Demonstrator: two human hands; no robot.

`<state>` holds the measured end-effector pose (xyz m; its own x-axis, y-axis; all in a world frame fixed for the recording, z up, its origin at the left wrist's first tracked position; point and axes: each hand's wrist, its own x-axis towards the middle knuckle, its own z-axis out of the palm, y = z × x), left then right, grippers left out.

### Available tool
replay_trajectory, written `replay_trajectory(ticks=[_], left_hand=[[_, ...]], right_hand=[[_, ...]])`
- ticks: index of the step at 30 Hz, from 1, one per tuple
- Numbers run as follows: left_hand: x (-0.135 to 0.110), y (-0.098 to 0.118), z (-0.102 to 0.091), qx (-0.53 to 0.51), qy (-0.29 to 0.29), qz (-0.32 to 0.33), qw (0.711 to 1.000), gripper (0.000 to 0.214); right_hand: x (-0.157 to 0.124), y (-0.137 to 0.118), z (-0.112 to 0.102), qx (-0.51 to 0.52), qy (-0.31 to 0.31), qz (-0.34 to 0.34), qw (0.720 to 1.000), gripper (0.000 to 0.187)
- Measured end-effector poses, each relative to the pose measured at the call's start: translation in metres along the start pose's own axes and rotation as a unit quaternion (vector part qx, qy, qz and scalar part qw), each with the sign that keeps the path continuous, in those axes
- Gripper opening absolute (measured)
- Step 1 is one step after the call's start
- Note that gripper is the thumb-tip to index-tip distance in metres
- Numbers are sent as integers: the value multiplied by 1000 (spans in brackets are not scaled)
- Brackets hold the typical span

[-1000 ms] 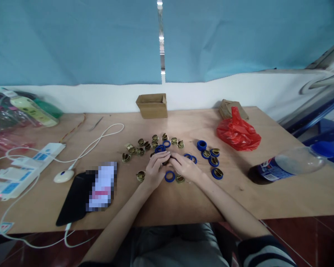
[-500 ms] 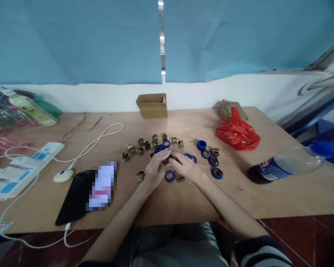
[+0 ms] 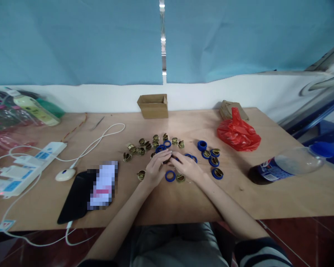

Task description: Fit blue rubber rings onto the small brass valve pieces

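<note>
My left hand [image 3: 155, 167] and my right hand [image 3: 186, 167] meet fingertip to fingertip at the middle of the wooden table [image 3: 183, 200]. Their fingers are pinched together over a small dark part that I cannot make out. A loose blue ring [image 3: 170, 175] lies just below the fingertips, with a brass cap [image 3: 180, 178] beside it. Several brass caps [image 3: 141, 150] lie scattered behind my left hand. Blue rings with brass caps set in them [image 3: 215, 161] lie to the right of my right hand, next to a stack of blue rings [image 3: 202, 145].
A small cardboard box [image 3: 153, 105] stands at the back edge. A red plastic bag [image 3: 238, 134] and a lying soda bottle [image 3: 288, 164] are on the right. On the left are a black phone [image 3: 78, 196], a white mouse [image 3: 65, 174] and power strips [image 3: 22, 170].
Both hands stay together at the same spot; the fingers have shifted slightly around the small part.
</note>
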<state>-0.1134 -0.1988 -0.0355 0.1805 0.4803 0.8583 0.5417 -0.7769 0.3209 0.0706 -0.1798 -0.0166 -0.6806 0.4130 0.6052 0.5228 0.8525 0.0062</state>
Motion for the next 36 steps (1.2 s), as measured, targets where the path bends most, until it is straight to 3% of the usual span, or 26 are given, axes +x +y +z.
replay_trajectory(ticks=[8, 18, 22, 28, 36], left_hand=[[1, 1, 0, 16, 23, -63, 998, 37], [0, 4, 4, 27, 36, -110, 993, 35], [-2, 4, 7, 20, 30, -94, 995, 36], [-3, -1, 7, 50, 9, -75, 996, 38], [-7, -7, 5, 64, -7, -85, 994, 38]], right_hand=[[5, 0, -6, 100, 35, 84, 991, 24], [8, -5, 0, 289, 48, 228, 928, 7], [9, -4, 0, 294, 52, 239, 924, 2], [13, -9, -3, 286, 124, 218, 925, 7], [10, -22, 11, 268, 123, 182, 938, 4]])
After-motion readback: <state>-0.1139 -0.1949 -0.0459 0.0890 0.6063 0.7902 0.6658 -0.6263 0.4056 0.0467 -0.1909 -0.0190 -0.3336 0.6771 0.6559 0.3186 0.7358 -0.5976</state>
